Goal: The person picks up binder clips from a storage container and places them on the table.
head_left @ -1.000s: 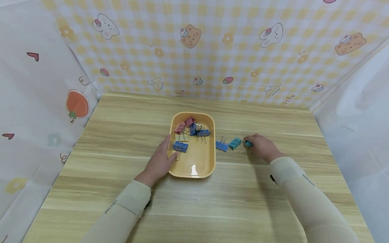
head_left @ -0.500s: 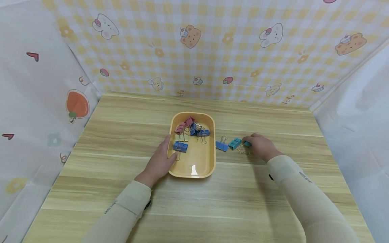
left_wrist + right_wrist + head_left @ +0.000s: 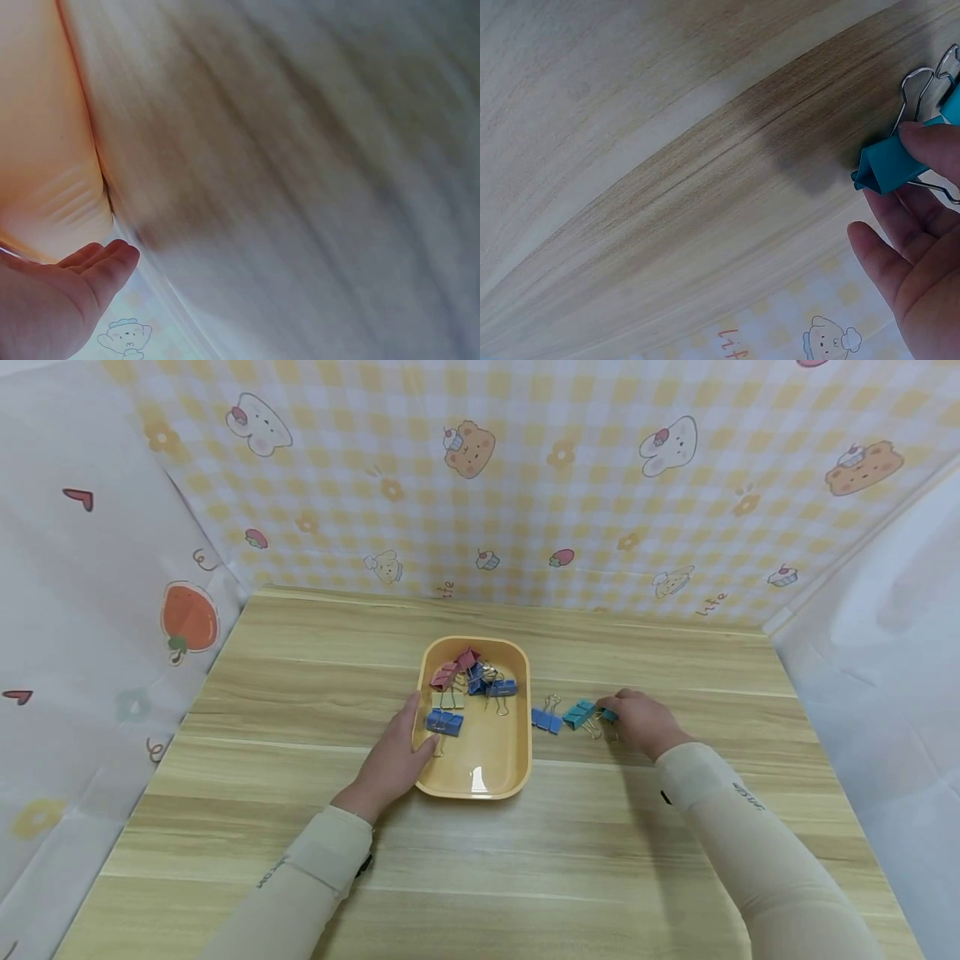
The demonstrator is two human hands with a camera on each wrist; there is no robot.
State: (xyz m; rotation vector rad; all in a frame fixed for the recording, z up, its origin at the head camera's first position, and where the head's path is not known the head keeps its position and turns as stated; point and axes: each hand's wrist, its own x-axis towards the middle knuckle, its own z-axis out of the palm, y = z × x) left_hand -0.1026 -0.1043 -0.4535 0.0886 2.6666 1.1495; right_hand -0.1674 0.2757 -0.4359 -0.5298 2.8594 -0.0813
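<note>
With the thumb over the left rim and the fingers along the outer wall, my left hand (image 3: pixel 386 767) holds a yellow tray (image 3: pixel 491 760). Inside lie several binder clips: pink (image 3: pixel 444 676), pale yellow (image 3: pixel 448 701) and blue (image 3: pixel 445 722) among them. Right of the tray, my right hand (image 3: pixel 647 725) pinches a teal binder clip (image 3: pixel 889 165) between thumb and fingers, low over the table. Beside that clip lies a second teal binder clip (image 3: pixel 580 715), then a blue binder clip (image 3: pixel 547 721) near the tray's right wall. The left wrist view shows straight fingers (image 3: pixel 112 270) by the tray's underside.
A wood-grain table (image 3: pixel 450 877) carries everything. Behind it hangs a yellow checked cloth (image 3: pixel 525 502) with cartoon prints, and pale cloth walls (image 3: pixel 82 635) close off both sides.
My right hand has shifted slightly left with the teal binder clip, nearer the second teal one. The left hand and the tray have stayed in place.
</note>
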